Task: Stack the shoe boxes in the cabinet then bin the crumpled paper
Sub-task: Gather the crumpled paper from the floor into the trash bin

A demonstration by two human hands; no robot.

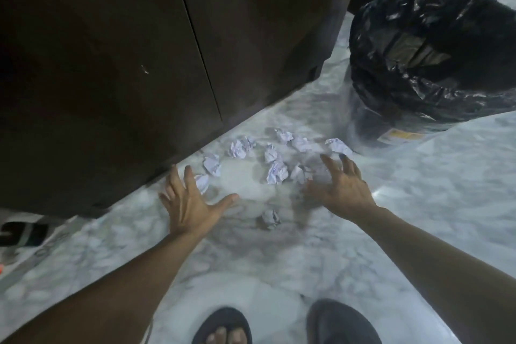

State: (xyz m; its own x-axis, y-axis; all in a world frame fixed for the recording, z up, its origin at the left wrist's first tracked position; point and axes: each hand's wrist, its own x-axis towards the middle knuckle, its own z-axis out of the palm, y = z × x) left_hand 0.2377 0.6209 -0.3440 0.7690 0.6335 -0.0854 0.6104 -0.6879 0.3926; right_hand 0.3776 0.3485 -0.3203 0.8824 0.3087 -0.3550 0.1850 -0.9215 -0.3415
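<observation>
Several crumpled white paper balls [276,172] lie scattered on the marble floor in front of the dark wooden cabinet [111,64], whose doors are closed. One ball [270,218] lies apart, nearer to me. My left hand [190,201] hovers with fingers spread at the left edge of the scatter, beside one ball [202,182]. My right hand [339,186] reaches with fingers spread over the right side of the scatter. Both hands hold nothing. A bin lined with a black bag [435,58] stands at the right, just behind the paper. No shoe boxes are visible.
The floor [418,204] is pale marble. My feet in dark sandals [223,327] stand at the bottom edge. A white bag or box with black lettering [22,234] lies at the far left, beside the cabinet's corner.
</observation>
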